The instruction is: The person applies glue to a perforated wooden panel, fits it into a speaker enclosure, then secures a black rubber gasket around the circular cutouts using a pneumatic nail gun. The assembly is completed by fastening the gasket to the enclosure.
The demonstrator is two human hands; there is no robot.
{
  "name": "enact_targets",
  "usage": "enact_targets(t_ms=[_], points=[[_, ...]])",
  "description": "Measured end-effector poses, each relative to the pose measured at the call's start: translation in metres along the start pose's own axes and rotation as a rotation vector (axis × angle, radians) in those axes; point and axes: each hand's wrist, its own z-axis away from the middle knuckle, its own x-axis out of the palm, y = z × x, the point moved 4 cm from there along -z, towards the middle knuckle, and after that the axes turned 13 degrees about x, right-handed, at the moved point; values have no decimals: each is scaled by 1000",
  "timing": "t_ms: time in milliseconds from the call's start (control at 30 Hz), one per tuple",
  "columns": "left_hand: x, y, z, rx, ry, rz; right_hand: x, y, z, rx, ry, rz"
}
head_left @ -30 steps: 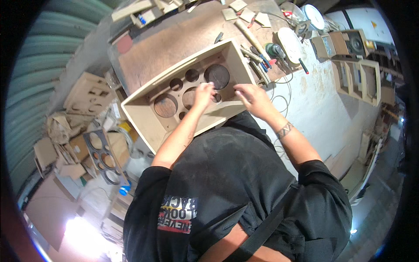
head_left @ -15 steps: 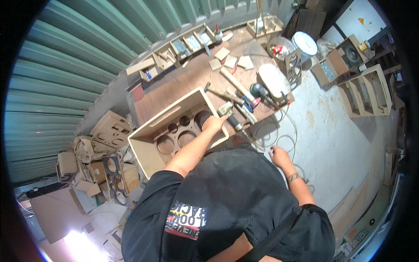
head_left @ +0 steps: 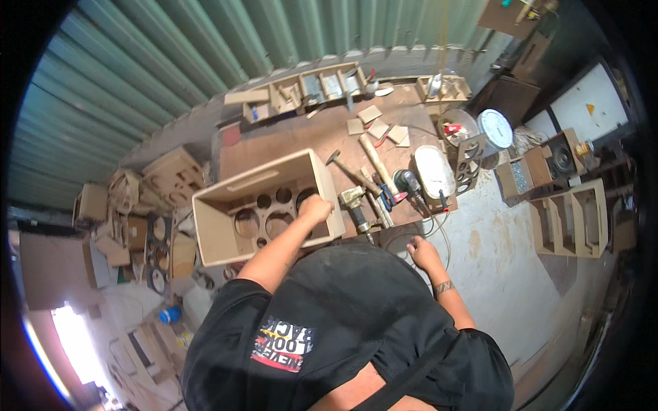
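Workshop bench [head_left: 274, 140]: a speaker cabinet [head_left: 274, 185] lies beneath and left of the half-curled left hand [head_left: 317, 209]; the right hand [head_left: 425, 253], loosely curled, is apart from it; whether either holds anything cannot be told.

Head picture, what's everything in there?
Wall: 1, green, top
Table: 1, brown, middle
Box with holes: 1, tan, on table
Hammer: 1, dark and tan, right of box
Power tool: 1, partly black, beside box
Wood squares: several, tan, table's far half
Long tray: 1, tan, table's back
Bucket: 1, white, right of table
Shelf: 1, tan, right
Wood panels: several, tan and dark, left
The rest: too crowded to count
Shirt: 1, black, bottom
Left hand: 1, bare, at box's right end
Right hand: 1, bare, by table's near edge
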Motion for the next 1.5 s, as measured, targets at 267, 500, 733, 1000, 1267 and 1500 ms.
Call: enact_targets(t_ms=[267, 500, 733, 1000, 1267, 1500], points=[[-132, -47, 85, 137, 90, 468, -4, -94, -73, -234, -148, -206], [-213, -78, 146, 117, 197, 571, 43, -235, -105, -481, -296, 19], [-241, -113, 167, 185, 173, 759, 106, -332, -84, -235, -670, -469], [-291, -149, 206, 184, 258, 841, 136, -404, -37, -167, -878, -851], [-335, -148, 269, -183, 515, 213, 135, -445, -8, -230, -995, -907], [-360, -144, 276, -453, 532, -189, 133, -505, 25, -136, -955, -1147]])
